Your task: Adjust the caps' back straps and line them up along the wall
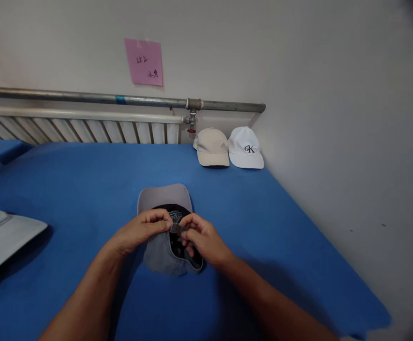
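Note:
A grey baseball cap (163, 253) lies upside down on the blue table cover (85, 199), its brim pointing away from me and its dark inside partly showing. Both hands meet over the cap's back strap (178, 228), which has a small metal buckle. My left hand (138, 232) pinches the buckle end between thumb and forefinger. From the other side, my right hand (204, 239) grips the strap with thumb and forefinger, its other fingers curled inside the cap opening. Fingertips hide part of the strap.
A beige cap (212, 147) and a white cap (246, 148) with black letters sit side by side near the wall. At the left edge is a large white object (10, 237) with a flat rim. A radiator (121, 130) and metal pipe (149, 101) run behind the table.

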The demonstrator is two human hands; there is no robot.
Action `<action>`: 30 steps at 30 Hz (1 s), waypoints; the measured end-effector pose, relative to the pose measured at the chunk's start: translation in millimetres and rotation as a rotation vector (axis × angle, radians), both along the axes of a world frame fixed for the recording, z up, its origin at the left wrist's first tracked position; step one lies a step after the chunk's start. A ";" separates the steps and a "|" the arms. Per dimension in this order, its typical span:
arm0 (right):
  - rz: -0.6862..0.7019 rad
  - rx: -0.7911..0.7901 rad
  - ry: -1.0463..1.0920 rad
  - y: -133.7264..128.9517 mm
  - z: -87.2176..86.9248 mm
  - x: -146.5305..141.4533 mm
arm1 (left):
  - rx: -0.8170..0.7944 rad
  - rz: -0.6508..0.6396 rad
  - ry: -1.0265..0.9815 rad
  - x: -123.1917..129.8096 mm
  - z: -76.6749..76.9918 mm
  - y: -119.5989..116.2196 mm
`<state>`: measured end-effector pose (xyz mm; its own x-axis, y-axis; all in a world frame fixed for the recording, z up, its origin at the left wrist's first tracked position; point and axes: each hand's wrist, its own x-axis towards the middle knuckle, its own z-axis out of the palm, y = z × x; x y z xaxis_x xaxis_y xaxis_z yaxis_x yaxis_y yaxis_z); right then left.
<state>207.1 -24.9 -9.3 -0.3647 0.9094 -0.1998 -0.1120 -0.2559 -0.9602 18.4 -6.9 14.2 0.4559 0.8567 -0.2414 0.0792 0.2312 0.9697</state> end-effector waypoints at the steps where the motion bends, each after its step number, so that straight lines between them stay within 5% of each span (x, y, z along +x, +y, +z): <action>1: -0.013 0.010 0.007 -0.1 0.2 0.0 | 0.001 -0.006 0.002 0.5 1.4 -0.5; 18: 0.083 0.116 -0.012 -2.0 2.9 4.2 | 0.057 -0.107 0.103 1.2 4.3 -1.2; 27: 0.037 0.677 -0.204 -1.2 -1.8 6.9 | 0.105 -0.151 0.176 6.0 -0.9 -1.4; 30: -0.006 0.676 -0.153 -1.9 -0.7 7.6 | 0.115 -0.157 0.178 6.7 -3.0 -0.7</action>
<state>214.7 -26.8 -10.0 -0.3723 0.8544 0.3624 0.0378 0.4041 -0.9139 25.1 -7.5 11.2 0.5442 0.8055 -0.2346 0.2767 0.0917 0.9566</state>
